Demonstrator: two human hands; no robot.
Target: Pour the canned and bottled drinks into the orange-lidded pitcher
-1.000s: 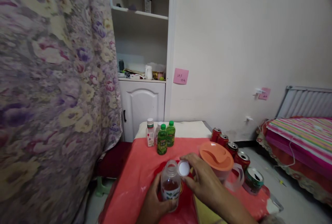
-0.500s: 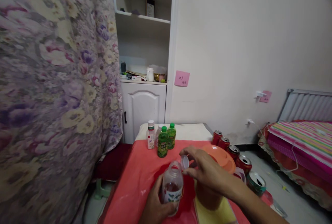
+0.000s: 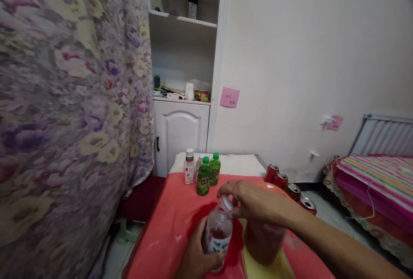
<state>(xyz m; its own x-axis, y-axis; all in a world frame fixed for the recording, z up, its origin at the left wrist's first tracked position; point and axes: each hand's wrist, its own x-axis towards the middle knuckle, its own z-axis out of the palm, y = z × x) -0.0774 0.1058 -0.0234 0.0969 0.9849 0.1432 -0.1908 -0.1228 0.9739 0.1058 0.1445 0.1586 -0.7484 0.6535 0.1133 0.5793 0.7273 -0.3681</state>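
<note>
My left hand [image 3: 200, 251] is wrapped round a clear plastic bottle [image 3: 219, 229] with a white and green label, tilted slightly over the red tablecloth. My right hand [image 3: 250, 199] pinches a white cap [image 3: 226, 203] between thumb and fingers, right at the bottle's mouth. Whether the cap's thread has caught cannot be seen. Beneath my right forearm stands an orange-brown container [image 3: 263, 242] on a yellow cloth or pad [image 3: 250, 266], its top mostly hidden by the arm.
Two green-capped bottles [image 3: 203, 180] and two white-capped bottles [image 3: 189, 169] stand toward the back of the table. Several drink cans [image 3: 293, 190] line the right edge. A red tablecloth [image 3: 161, 236] covers the table. The floral curtain [image 3: 74, 119] hangs at left; a bed [image 3: 380, 171] is at right.
My right hand has brought the cap from beside the bottle's neck onto its mouth. My left hand still holds the bottle. The view has shifted slightly, and my right forearm now covers more cans.
</note>
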